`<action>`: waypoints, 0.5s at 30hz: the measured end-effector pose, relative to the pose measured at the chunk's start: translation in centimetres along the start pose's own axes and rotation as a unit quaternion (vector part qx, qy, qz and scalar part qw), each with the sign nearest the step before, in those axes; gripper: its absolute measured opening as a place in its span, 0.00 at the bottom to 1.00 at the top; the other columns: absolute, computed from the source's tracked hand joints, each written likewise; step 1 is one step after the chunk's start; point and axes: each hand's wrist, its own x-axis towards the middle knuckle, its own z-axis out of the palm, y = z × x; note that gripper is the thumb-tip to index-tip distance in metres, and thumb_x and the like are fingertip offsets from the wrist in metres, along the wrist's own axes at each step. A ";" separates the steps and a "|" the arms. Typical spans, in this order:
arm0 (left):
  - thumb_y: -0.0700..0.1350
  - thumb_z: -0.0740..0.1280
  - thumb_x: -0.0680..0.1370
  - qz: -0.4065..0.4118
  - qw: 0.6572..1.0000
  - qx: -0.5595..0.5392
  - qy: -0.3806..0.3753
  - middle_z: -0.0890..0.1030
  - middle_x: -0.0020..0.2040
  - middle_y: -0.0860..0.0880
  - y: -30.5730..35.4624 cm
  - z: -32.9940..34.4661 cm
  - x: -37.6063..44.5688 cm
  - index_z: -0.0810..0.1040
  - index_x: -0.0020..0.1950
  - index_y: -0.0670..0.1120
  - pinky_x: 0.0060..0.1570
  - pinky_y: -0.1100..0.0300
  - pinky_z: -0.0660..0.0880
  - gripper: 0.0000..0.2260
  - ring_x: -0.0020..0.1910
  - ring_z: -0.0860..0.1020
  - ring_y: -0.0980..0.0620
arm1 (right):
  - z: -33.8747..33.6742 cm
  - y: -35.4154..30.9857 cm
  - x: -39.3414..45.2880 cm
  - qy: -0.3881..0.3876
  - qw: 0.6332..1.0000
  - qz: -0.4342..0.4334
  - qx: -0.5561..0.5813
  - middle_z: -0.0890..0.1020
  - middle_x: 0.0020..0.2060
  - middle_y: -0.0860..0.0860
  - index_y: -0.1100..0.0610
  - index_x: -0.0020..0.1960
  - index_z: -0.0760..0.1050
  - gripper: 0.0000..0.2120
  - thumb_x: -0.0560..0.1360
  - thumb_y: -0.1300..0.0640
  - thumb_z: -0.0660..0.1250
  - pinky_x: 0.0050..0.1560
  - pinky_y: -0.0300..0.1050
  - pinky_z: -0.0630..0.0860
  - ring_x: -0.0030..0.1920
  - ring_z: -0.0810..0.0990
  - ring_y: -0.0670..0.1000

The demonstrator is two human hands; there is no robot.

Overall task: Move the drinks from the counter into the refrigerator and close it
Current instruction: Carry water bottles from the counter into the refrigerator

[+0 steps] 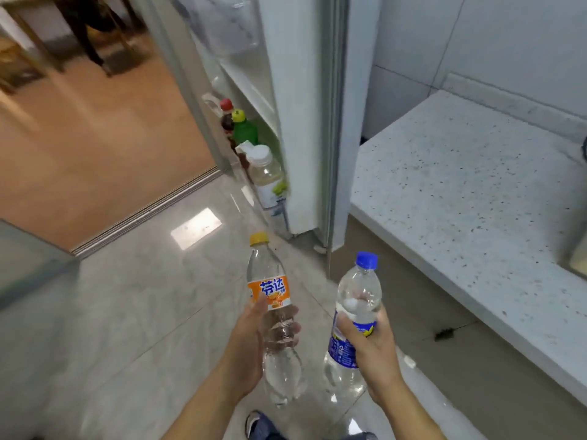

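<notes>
The left hand (pixel 251 341) has its fingers wrapped round the middle of a clear orange-labelled bottle (pixel 274 319), while the right hand (pixel 370 341) clasps a blue-capped bottle (pixel 352 322) just beside it at 3 o'clock — both upright above the floor. At 12 o'clock the refrigerator door (pixel 298 122) stands open, its lowest shelf holding three bottles — the speckled counter (pixel 470 192) lies at 2 o'clock.

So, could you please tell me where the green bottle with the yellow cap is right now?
In the head view, the green bottle stands in the open refrigerator door's shelf, between the red-capped dark bottle and the white-capped bottle.
</notes>
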 end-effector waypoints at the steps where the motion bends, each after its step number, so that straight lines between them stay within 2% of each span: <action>1: 0.63 0.71 0.69 0.021 1.000 0.008 0.013 0.83 0.46 0.38 0.6 -1.6 -0.1 0.74 0.62 0.37 0.38 0.51 0.79 0.34 0.38 0.81 0.44 | 1.8 0.3 0.0 -0.016 1.000 0.003 -0.014 0.86 0.48 0.50 0.41 0.55 0.78 0.22 0.64 0.51 0.79 0.43 0.39 0.80 0.48 0.86 0.51; 3: 0.62 0.73 0.67 0.064 0.996 0.042 0.041 0.85 0.49 0.39 1.9 -4.8 -0.3 0.75 0.61 0.44 0.38 0.51 0.80 0.30 0.40 0.83 0.43 | 5.1 0.7 0.0 -0.040 0.999 0.013 -0.034 0.86 0.48 0.51 0.45 0.56 0.78 0.24 0.61 0.48 0.78 0.43 0.38 0.80 0.48 0.86 0.52; 5: 0.62 0.71 0.68 0.097 0.990 0.082 0.066 0.86 0.49 0.43 3.2 -8.9 -0.5 0.76 0.60 0.48 0.37 0.55 0.80 0.26 0.42 0.85 0.44 | 9.1 1.4 -0.1 -0.057 0.997 0.024 -0.050 0.86 0.48 0.50 0.43 0.54 0.78 0.22 0.61 0.46 0.78 0.44 0.40 0.81 0.48 0.86 0.52; 8: 0.62 0.72 0.66 0.115 0.983 0.114 0.092 0.86 0.48 0.48 4.7 -14.8 -0.8 0.77 0.56 0.54 0.37 0.60 0.80 0.22 0.44 0.86 0.47 | 14.6 2.5 0.2 -0.082 0.994 0.041 -0.060 0.86 0.49 0.52 0.42 0.53 0.79 0.17 0.67 0.51 0.78 0.49 0.48 0.81 0.50 0.86 0.54; 12: 0.63 0.71 0.67 0.121 0.979 0.115 0.119 0.86 0.49 0.50 6.5 -21.8 -0.6 0.77 0.57 0.55 0.46 0.55 0.80 0.23 0.49 0.85 0.48 | 21.6 4.1 1.4 -0.096 0.992 0.044 -0.069 0.86 0.49 0.53 0.44 0.53 0.80 0.14 0.72 0.57 0.77 0.50 0.51 0.81 0.49 0.86 0.56; 15: 0.64 0.71 0.66 0.118 0.978 0.095 0.145 0.86 0.49 0.52 8.0 -25.2 -0.7 0.76 0.58 0.54 0.42 0.61 0.80 0.26 0.48 0.85 0.51 | 26.3 4.7 1.9 -0.113 0.989 0.049 -0.085 0.86 0.47 0.51 0.41 0.51 0.80 0.13 0.72 0.58 0.76 0.46 0.46 0.83 0.46 0.86 0.51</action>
